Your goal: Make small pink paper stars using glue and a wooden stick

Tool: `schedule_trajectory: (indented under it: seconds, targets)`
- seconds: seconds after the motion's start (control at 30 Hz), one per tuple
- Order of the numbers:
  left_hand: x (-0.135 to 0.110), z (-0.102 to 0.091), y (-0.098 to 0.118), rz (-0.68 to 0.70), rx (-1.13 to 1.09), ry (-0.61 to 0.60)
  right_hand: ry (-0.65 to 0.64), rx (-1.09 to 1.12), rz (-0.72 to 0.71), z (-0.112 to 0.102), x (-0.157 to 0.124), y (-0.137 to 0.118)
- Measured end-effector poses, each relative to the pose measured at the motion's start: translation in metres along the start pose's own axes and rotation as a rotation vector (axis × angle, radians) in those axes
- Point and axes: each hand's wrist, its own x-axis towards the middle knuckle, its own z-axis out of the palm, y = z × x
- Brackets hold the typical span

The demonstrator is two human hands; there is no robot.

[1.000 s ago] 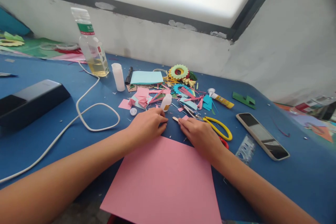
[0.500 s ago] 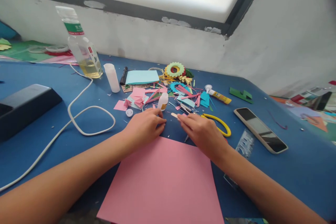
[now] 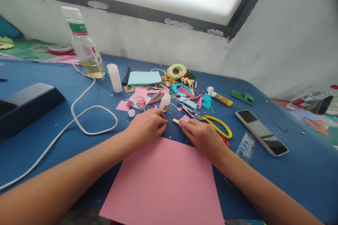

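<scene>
A large pink paper sheet (image 3: 163, 181) lies on the blue table (image 3: 52, 140) in front of me. My left hand (image 3: 146, 126) rests at its far left corner with the fingers curled and pressed together; what they hold is hidden. My right hand (image 3: 202, 134) lies beside the sheet's far right corner, fingers together, its tips at a small wooden stick (image 3: 175, 121) and a pink scrap (image 3: 184, 118). Just beyond my left hand stands a small glue bottle (image 3: 165, 102).
A heap of coloured paper scraps (image 3: 182, 93) lies beyond my hands. Yellow-handled scissors (image 3: 219, 126), a phone (image 3: 261, 132) and a clear ruler (image 3: 245, 146) lie to the right. A white cable (image 3: 87, 112), a black box (image 3: 26, 103) and a plastic bottle (image 3: 86, 49) are at the left.
Both hands have stayed at the far edge of the pink sheet, shifting only slightly. The view has wobbled a little.
</scene>
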Motion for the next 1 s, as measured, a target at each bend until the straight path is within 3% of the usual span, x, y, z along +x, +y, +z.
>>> schedule_trajectory:
  seconds: [0.67,0.87,1.0]
  targets:
    - [-0.0020,-0.0002,0.0009,0.007,0.001,0.010,-0.040,0.130,-0.104,-0.0025,-0.0075,0.0076]
    - [-0.0020,-0.0006,0.0008,0.012,-0.001,0.010,0.031,0.144,-0.045,-0.0060,-0.0075,0.0082]
    - [-0.0019,-0.0013,0.0010,0.013,-0.007,0.006,-0.032,0.172,-0.090,-0.0027,-0.0075,0.0079]
